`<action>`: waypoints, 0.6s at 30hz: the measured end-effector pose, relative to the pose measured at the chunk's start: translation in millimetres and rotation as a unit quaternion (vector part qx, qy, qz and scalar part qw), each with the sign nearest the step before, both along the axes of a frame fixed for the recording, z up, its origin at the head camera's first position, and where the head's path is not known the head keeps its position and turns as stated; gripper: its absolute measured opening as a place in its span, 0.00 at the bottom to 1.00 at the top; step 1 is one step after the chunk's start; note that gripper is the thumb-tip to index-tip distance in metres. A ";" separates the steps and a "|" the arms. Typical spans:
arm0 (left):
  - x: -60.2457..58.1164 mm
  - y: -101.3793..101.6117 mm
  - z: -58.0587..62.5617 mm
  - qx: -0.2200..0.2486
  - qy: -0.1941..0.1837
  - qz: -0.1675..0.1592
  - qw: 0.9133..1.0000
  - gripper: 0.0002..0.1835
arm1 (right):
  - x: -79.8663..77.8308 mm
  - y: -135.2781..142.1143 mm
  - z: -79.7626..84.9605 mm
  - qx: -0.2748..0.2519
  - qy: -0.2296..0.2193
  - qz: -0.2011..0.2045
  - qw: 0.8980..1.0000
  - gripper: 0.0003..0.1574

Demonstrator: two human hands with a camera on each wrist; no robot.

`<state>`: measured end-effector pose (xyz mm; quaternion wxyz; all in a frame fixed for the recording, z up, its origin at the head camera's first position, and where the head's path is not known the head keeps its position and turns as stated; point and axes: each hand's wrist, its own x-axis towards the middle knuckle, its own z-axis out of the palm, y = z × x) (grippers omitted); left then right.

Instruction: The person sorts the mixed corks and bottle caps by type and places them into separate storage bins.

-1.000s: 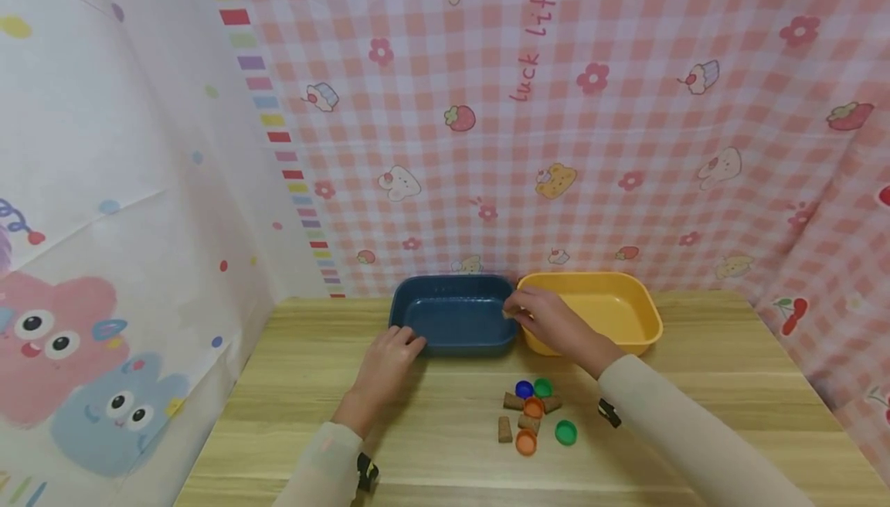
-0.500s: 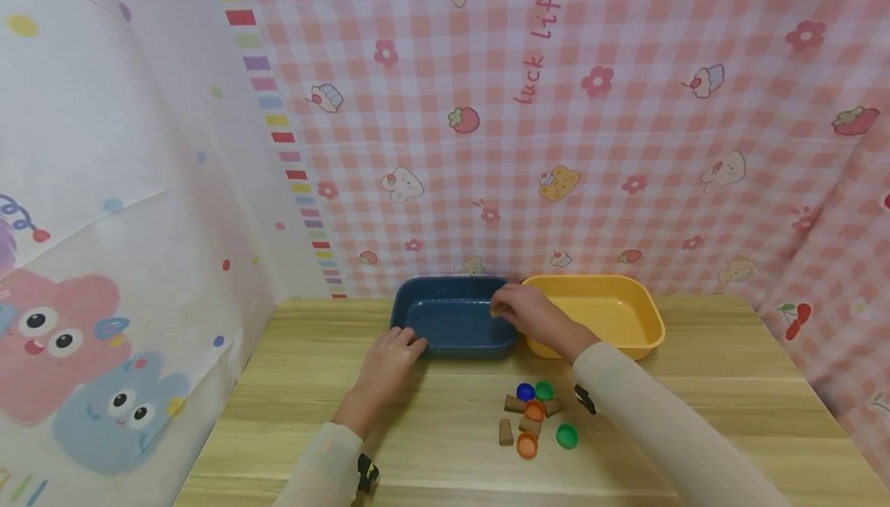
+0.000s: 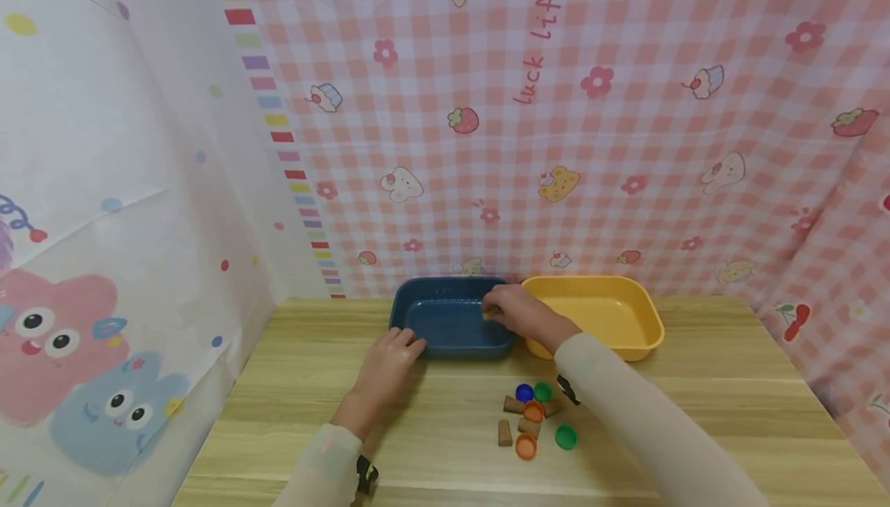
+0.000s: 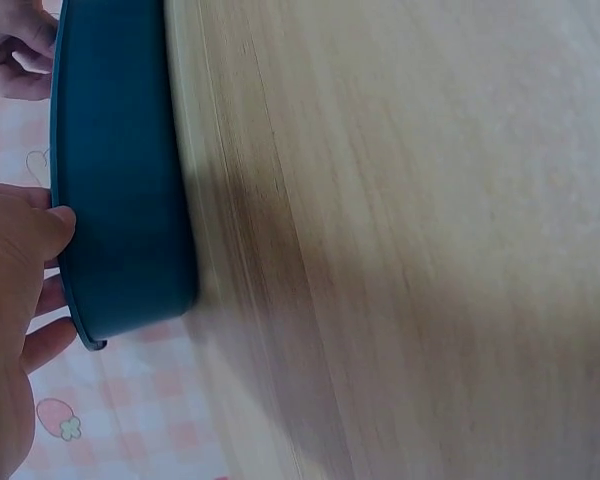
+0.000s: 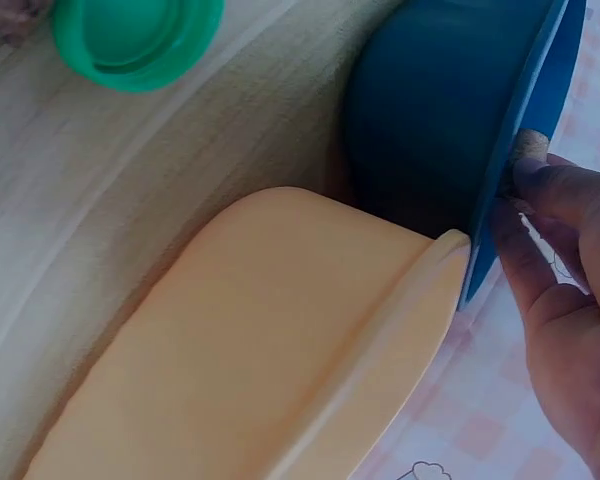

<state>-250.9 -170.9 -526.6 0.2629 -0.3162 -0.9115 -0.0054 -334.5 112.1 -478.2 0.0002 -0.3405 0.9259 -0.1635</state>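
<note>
My left hand (image 3: 389, 360) holds the near left rim of a dark blue plastic basin (image 3: 455, 352). In the left wrist view its thumb lies on the outside of the rim and the other fingers reach behind it. My right hand (image 3: 524, 312) hangs over the basin's right end and pinches a brown cork (image 5: 530, 147) between thumb and fingers. The right wrist view shows this cork just past the blue rim, partly covered by the fingertips. No other thing shows on the basin's floor.
A yellow basin (image 3: 657, 329) stands against the blue one on its right. Nearer on the wooden table lie several corks (image 3: 504, 433), two orange caps (image 3: 526, 447), two green caps (image 3: 566, 437) and a blue cap (image 3: 524, 393). A checked cloth (image 3: 487, 144) hangs behind.
My right hand has moved left with the cork, from the border between the two basins to over the blue basin. My left hand stays at the rim.
</note>
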 end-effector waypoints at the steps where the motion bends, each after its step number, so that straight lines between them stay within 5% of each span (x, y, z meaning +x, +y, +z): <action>1: 0.1 -0.2 0.2 -0.001 -0.001 0.002 1.000 0.12 | -1.1 -1.4 0.4 0.007 -0.002 -0.003 1.000 0.11; 18: -1.0 -0.2 -0.9 0.001 0.010 -0.005 1.000 0.12 | -8.1 -13.6 -1.3 0.040 -0.039 0.003 0.998 0.04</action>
